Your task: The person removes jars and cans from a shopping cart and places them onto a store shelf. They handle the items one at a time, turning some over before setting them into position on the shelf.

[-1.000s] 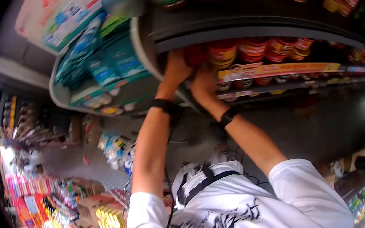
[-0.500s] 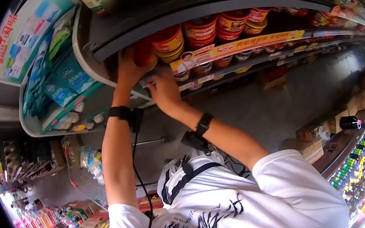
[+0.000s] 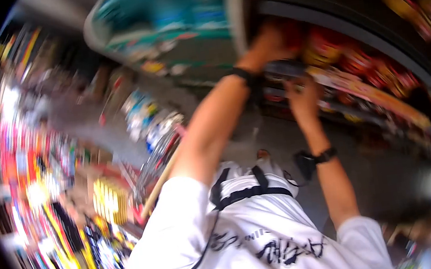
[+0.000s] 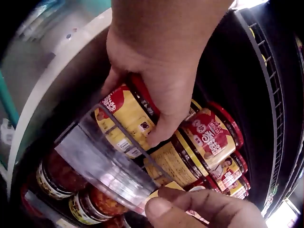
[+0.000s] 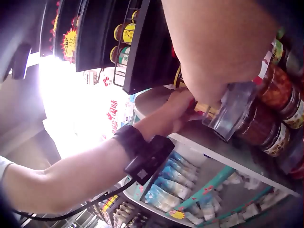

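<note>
My left hand (image 4: 156,71) reaches down from above at the curved end of a shelf and grips a yellow jar with a red lid (image 4: 124,126). The jar stands behind a thin wire rail (image 4: 124,134). More red-and-yellow jars (image 4: 211,135) are lined up beside it. My right hand (image 4: 209,209) is lower, with thumb and forefinger pinching the clear plastic label strip (image 4: 99,159) at the shelf front, close to a yellow printed card. In the head view the left hand (image 3: 269,43) is blurred, with the right hand (image 3: 306,98) just below it.
Glass jars of dark red sauce (image 4: 102,202) stand on the shelf below. A rounded end rack (image 5: 228,156) with blue packets (image 5: 164,197) adjoins the shelf. A dark upper shelf (image 3: 314,15) overhangs the hands. A cart with bags (image 3: 151,124) stands behind to the left.
The head view has swung, so shelf and hands now appear farther right. My right hand has come down from beside the jar to the label strip, while the left stays at the jar.
</note>
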Action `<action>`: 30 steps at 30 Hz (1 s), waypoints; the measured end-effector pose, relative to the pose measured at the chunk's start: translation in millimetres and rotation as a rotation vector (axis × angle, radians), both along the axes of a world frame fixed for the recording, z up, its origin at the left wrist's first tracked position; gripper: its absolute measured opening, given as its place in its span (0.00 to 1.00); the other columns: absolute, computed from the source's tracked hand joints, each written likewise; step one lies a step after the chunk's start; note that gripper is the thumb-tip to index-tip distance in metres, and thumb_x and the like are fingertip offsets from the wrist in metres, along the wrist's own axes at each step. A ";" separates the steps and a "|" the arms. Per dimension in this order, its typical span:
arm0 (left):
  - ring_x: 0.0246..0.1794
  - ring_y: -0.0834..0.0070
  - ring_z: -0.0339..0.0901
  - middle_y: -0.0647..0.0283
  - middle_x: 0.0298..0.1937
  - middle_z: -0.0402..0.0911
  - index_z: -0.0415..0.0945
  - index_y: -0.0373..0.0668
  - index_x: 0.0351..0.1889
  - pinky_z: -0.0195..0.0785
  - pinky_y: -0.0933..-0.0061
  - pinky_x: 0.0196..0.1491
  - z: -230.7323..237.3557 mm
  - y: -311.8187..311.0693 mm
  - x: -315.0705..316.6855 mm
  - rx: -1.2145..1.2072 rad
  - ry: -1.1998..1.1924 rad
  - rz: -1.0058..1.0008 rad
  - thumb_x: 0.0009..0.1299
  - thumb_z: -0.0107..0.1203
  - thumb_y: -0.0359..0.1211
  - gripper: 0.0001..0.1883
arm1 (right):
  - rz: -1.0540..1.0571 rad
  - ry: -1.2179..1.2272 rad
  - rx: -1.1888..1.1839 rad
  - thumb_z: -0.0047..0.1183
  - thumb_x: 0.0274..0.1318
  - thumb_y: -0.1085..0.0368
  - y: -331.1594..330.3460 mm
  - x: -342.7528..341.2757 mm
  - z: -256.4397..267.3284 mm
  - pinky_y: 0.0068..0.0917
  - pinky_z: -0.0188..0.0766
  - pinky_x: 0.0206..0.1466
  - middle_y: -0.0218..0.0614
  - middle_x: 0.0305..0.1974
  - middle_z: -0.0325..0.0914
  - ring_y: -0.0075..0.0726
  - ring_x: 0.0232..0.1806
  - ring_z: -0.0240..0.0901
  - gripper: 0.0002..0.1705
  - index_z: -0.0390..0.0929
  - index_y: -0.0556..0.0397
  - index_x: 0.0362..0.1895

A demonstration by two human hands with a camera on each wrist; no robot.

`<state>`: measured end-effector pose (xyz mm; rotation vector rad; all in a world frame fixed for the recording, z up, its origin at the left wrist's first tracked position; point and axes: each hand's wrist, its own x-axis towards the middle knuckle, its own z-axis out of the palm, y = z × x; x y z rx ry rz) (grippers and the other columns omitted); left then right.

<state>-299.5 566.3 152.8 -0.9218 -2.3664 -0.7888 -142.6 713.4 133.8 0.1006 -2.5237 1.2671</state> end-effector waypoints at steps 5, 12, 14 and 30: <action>0.71 0.42 0.57 0.36 0.68 0.62 0.67 0.31 0.64 0.57 0.53 0.69 -5.0 3.2 12.8 -0.088 -0.086 0.164 0.52 0.67 0.53 0.47 | 0.025 0.027 0.052 0.60 0.59 0.59 1.6 -6.4 -29.3 0.44 0.68 0.51 0.48 0.42 0.77 0.52 0.45 0.74 0.16 0.78 0.61 0.42; 0.69 0.47 0.60 0.39 0.66 0.65 0.68 0.30 0.62 0.57 0.55 0.68 7.8 -43.0 96.3 0.272 -0.371 0.138 0.56 0.69 0.48 0.42 | 0.217 -0.131 -0.094 0.53 0.66 0.56 -29.4 -6.8 -7.2 0.36 0.70 0.54 0.47 0.48 0.78 0.43 0.52 0.75 0.19 0.77 0.62 0.47; 0.60 0.51 0.73 0.45 0.59 0.75 0.73 0.34 0.57 0.67 0.57 0.61 15.8 -94.4 133.7 0.286 -0.419 -0.032 0.59 0.67 0.46 0.33 | 0.305 -0.221 -0.110 0.56 0.64 0.57 -48.7 -4.3 7.0 0.35 0.70 0.54 0.47 0.49 0.78 0.41 0.53 0.76 0.18 0.77 0.61 0.47; 0.40 0.71 0.81 0.53 0.49 0.81 0.70 0.29 0.58 0.75 0.72 0.45 -102.2 -557.1 355.0 0.851 -0.832 0.993 0.68 0.63 0.36 0.26 | 1.123 -0.372 0.005 0.60 0.51 0.65 -438.5 10.9 37.1 0.36 0.76 0.46 0.46 0.41 0.80 0.47 0.42 0.81 0.13 0.79 0.58 0.40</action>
